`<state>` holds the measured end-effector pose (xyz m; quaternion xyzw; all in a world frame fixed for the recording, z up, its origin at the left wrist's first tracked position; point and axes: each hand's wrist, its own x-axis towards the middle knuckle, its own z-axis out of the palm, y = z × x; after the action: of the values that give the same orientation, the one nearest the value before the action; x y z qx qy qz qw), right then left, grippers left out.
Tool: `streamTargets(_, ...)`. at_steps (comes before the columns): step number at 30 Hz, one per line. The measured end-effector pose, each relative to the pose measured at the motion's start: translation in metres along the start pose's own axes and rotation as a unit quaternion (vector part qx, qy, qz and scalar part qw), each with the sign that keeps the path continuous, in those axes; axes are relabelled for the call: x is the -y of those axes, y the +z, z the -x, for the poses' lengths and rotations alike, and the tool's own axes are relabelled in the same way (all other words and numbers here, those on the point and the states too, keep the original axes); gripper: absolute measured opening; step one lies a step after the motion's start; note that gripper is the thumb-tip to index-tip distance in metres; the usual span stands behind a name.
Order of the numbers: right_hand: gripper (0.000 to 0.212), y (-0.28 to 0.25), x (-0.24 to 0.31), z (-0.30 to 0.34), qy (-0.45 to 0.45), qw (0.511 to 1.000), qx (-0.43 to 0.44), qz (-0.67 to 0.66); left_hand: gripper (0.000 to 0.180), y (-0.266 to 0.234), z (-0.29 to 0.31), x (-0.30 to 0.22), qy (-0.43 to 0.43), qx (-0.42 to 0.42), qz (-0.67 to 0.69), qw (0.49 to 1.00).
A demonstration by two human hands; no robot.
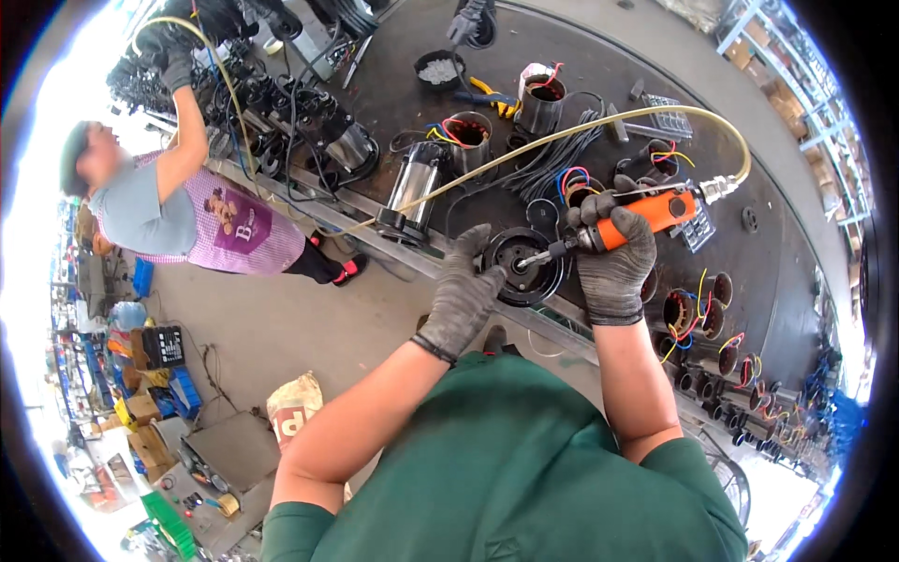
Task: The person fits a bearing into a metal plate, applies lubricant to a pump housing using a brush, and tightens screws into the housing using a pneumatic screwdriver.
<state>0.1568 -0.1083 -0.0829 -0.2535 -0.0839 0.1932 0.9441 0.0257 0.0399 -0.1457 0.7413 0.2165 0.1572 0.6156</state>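
Observation:
In my gloved right hand [613, 267] is an orange air screwdriver [663, 212], its fingers wrapped around the body. The tool's bit points left and down into the middle of a round black motor part [536, 288] at the bench's near edge. My gloved left hand [464, 295] grips the left rim of this part, thumb close to the bit's tip. Whether the bit sits in a screw is too small to tell. A pale yellow air hose [688, 110] runs from the tool's rear fitting in an arc over the bench.
Close by on the dark bench [581, 37] are a shiny metal motor cylinder [417, 178], stator housings with coloured wires [468, 139], coiled black cable [562, 150], yellow-handled pliers [496, 96] and a bowl of small parts [438, 71]. A co-worker [178, 201] stands at the left.

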Motion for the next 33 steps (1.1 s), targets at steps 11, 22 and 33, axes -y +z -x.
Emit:
streamTargets(11,0.051,-0.003,-0.039,-0.005,-0.042,0.976,0.140,0.163,0.059,0.041,-0.003,0.048,-0.205,-0.022,0.129,0.970)
streamTargets(22,0.059,-0.004,-0.048,-0.007,-0.022,0.971,0.148,0.185,0.053,0.037,-0.011,0.012,-0.264,-0.021,0.114,0.957)
streamTargets(33,0.058,-0.011,-0.058,-0.007,0.006,0.955,0.141,0.260,0.042,0.037,-0.005,0.021,-0.207,-0.037,0.079,0.975)
